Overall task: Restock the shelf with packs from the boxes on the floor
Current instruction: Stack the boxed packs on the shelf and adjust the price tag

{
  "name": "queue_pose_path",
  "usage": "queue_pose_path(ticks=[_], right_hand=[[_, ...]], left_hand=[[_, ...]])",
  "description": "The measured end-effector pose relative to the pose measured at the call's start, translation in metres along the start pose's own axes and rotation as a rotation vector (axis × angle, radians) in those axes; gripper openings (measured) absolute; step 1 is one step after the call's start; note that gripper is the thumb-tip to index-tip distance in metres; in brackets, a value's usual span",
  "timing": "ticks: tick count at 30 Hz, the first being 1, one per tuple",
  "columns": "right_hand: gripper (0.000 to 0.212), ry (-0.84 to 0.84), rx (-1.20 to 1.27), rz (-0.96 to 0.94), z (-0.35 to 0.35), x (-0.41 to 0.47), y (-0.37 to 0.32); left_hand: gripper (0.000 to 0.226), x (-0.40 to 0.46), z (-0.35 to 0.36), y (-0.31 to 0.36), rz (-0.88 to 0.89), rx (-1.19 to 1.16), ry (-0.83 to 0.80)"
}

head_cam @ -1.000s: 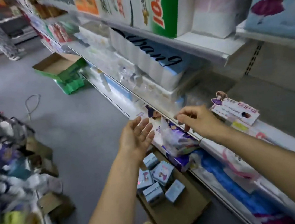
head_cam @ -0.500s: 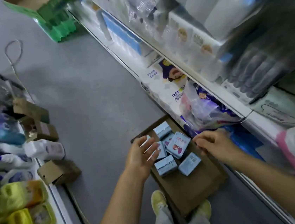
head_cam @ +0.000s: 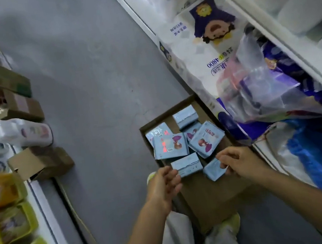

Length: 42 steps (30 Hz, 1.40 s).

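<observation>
Down on the floor, an open cardboard box holds loose blue packs. Right hand pinches the pack by its near-right edge; left hand, fingers relaxed, reaches toward the neighbouring pack just ahead.

Both forearms are seen bare, no sleeves. Pale trousers worn at 6 o'clock; yellow-green shoes w/ them.

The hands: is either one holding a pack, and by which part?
The right hand pinches a blue pack by its near corner. The left hand holds nothing.
</observation>
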State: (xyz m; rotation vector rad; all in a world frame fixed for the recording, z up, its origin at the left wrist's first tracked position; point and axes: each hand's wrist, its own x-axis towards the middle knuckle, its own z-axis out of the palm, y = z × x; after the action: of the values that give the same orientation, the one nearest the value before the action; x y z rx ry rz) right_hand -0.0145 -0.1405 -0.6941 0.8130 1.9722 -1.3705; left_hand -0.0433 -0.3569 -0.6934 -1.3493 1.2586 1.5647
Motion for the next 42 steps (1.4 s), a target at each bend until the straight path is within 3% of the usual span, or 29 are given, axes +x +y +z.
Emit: queue_pose_path(ticks=[11, 18, 25, 28, 30, 35, 39, 42], right_hand=[[0.009, 0.013, -0.048, 0.042, 0.091, 0.145, 0.043], [0.038, 0.022, -0.25, -0.062, 0.128, 0.217, 0.055], [0.053, -0.063, -0.507, -0.171, 0.147, 0.269, 0.051], [0.042, -0.095, -0.65, -0.162, 0.148, 0.278, 0.052], [0.027, -0.07, -0.781, -0.166, 0.147, 0.278, 0.054], [0.039, -0.171, -0.94, -0.06, 0.144, 0.269, 0.073], [0.033, -0.215, -0.936, 0.001, 0.144, 0.269, 0.082], [0.025, -0.062, -0.839, -0.113, 0.148, 0.272, 0.085]], left_hand=[[0.016, 0.163, 0.007, 0.051, 0.104, 0.276, 0.046], [0.041, 0.242, 0.008, 0.065, 0.145, 0.395, 0.024], [0.04, 0.288, 0.009, 0.061, 0.172, 0.468, -0.044], [0.022, 0.291, 0.007, 0.057, 0.196, 0.501, -0.029], [0.027, 0.29, 0.003, 0.05, 0.149, 0.54, -0.031], [0.028, 0.284, -0.004, 0.021, -0.1, 0.667, -0.06], [0.011, 0.295, -0.002, 0.011, 0.009, 0.586, 0.062], [0.006, 0.309, -0.004, 0.01, 0.132, 0.52, 0.171]])
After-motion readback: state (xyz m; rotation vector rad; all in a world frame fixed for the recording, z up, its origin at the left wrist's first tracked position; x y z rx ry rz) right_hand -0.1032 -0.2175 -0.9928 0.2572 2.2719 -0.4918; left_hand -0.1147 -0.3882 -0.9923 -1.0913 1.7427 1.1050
